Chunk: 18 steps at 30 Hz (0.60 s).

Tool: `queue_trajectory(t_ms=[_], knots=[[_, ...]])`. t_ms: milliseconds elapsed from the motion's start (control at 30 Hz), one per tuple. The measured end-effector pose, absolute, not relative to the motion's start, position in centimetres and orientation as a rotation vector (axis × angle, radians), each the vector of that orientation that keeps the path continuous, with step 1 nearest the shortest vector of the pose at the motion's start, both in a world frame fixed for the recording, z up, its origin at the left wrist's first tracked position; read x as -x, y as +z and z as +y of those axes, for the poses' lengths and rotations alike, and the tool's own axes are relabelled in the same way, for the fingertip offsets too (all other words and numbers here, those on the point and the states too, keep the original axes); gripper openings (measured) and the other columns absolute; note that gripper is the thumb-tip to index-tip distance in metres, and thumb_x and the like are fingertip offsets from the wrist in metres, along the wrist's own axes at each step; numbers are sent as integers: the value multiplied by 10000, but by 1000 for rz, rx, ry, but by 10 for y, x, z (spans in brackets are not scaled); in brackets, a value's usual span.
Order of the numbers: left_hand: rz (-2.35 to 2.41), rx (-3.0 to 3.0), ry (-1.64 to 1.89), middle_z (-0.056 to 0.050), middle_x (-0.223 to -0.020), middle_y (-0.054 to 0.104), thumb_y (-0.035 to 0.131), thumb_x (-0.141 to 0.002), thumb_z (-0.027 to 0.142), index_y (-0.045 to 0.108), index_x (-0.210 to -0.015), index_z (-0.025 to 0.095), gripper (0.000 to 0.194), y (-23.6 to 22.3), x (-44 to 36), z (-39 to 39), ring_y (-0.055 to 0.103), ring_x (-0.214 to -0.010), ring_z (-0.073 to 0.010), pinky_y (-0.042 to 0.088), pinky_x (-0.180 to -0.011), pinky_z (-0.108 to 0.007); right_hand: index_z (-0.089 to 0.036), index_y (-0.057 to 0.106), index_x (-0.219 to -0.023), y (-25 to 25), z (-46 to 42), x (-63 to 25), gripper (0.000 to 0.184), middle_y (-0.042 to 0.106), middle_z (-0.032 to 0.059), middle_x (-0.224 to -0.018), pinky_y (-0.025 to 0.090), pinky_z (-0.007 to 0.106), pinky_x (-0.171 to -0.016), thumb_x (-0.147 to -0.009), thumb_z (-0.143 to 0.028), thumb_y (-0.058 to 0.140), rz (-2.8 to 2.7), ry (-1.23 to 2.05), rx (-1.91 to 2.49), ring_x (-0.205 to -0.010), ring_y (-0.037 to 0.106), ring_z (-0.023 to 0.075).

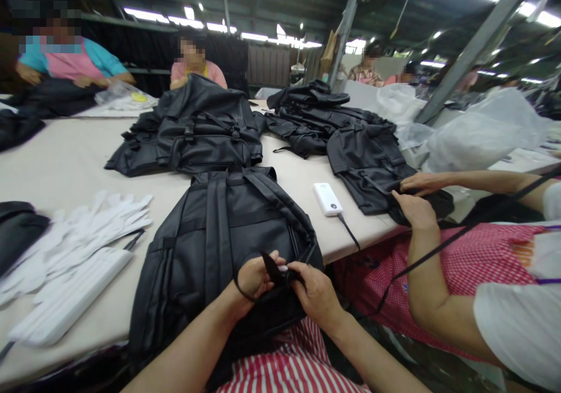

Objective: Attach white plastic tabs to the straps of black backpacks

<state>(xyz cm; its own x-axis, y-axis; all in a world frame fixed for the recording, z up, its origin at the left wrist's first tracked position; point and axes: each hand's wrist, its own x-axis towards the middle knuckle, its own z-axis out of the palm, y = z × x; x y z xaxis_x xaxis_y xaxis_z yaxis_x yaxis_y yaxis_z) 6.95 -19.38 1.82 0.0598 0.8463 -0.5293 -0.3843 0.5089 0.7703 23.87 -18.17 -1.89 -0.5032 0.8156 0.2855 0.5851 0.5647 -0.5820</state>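
Note:
A black backpack [175,264] lies on the table's near edge with its shoulder straps [221,229] facing up. My left hand [256,276] is closed on a black webbing strap [272,268] whose free end sticks up above the fingers. Close beside it, my right hand [314,291] pinches the strap near a small buckle at the bag's lower right. The buckle is mostly hidden by the fingers. A small whitish bit shows between the two hands; I cannot make out what it is.
A white power bank [328,199] with a cable sits right of the backpack. White gloves [83,235] and a white power strip [72,294] lie left. More black bags [205,130] are piled ahead. At right, a co-worker's hands [416,200] handle another bag [368,165]; plastic bags [477,130] stand behind.

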Motion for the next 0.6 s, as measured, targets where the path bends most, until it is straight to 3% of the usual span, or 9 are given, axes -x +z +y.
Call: queue_trajectory(t_ms=[133,233,367,500,600], knots=[[1291,-798,767,-29,-618,595,691,-613,456,669,-686,134,331,26,-71,-179,499,-554,-115,280,-464,-192,-186,477,-1156,-23,-182,-243,352,627,78,-1035,460,337,-815,-819,-111,411,-2319,510,1010,-922,586,198],[1238,-832,718,-9,-635,579,648,-640,517,668,-746,162,370,29,-72,-175,464,-538,-98,246,-465,-188,-166,388,-1240,-25,-182,-246,421,609,102,-1075,466,351,-821,-820,-132,402,-2234,556,1030,-954,587,207],[1163,-829,693,12,-615,554,647,-655,496,672,-778,169,351,26,-74,-173,437,-510,-81,234,-464,-185,-158,223,-1349,-23,-181,-244,617,632,85,-957,484,368,-773,-781,-173,463,-2038,782,1194,-864,619,220],[1149,-824,674,-23,-649,611,709,-612,390,681,-782,144,300,20,-74,-169,492,-530,-106,298,-481,-205,-189,75,-1404,-13,-175,-239,861,643,26,-833,490,332,-722,-694,-143,559,-1775,1044,1287,-748,630,197],[1077,-748,722,-52,-705,643,719,-607,330,666,-791,133,274,17,-73,-169,553,-595,-133,382,-572,-236,-205,98,-1397,-12,-173,-235,909,634,36,-890,478,328,-749,-658,-168,625,-1672,1074,1316,-801,621,201]])
